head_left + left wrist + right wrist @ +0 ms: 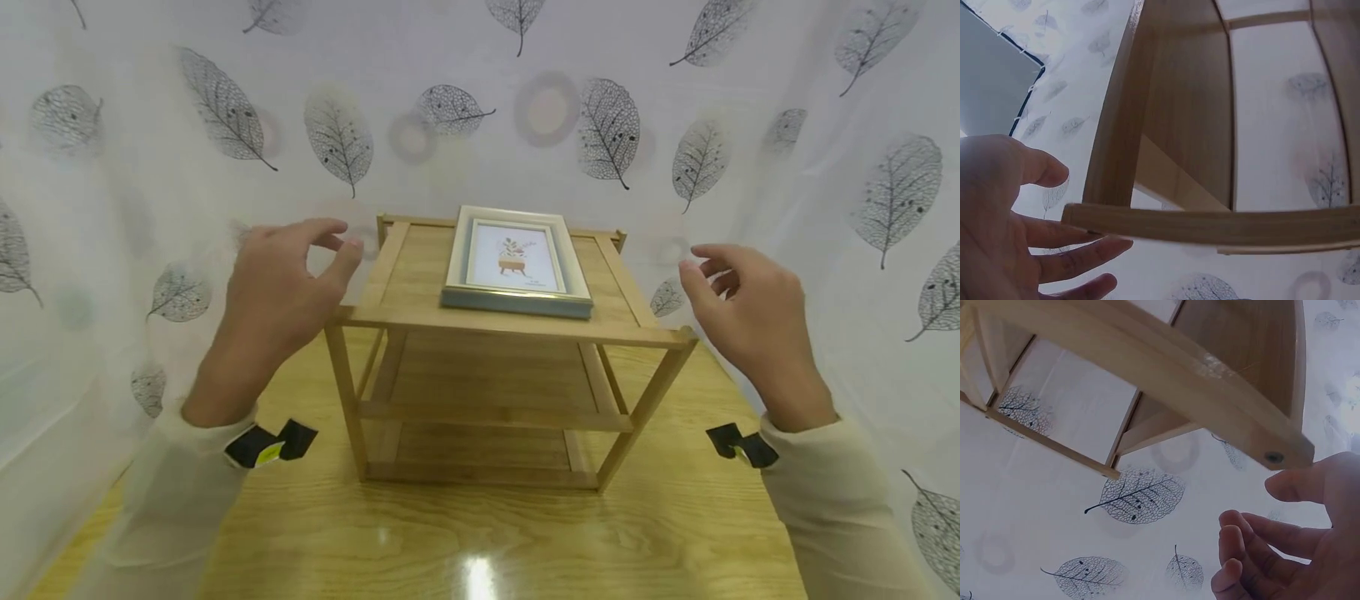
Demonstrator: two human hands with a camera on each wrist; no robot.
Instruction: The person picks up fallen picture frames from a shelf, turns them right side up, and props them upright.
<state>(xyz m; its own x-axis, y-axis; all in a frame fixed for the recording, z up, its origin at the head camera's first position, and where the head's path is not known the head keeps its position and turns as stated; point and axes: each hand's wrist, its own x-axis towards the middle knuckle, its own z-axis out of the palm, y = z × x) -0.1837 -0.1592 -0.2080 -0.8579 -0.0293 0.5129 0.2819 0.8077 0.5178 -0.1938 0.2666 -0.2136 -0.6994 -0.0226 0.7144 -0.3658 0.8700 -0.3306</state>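
Note:
A three-tier wooden shelf rack (416, 267) stands on the table in the middle of the head view. On its top board lies a picture frame (517, 262), cream with a grey-blue side, holding a print of a potted plant. Beside the rack's top left edge hovers my left hand (281, 292), its fingers loosely bent and holding nothing. In the left wrist view, its fingers (1072, 259) come close to the end of a wooden post (1122, 215). Off the rack's right side is my right hand (753, 312), also loosely bent with nothing in it, below a post end (1282, 447) in the right wrist view.
The table (420, 542) has a glossy yellow wood-grain top. Behind and around it hangs a white curtain (465, 175) printed with grey leaves. Small black devices (272, 443) are worn at both wrists over light sleeves.

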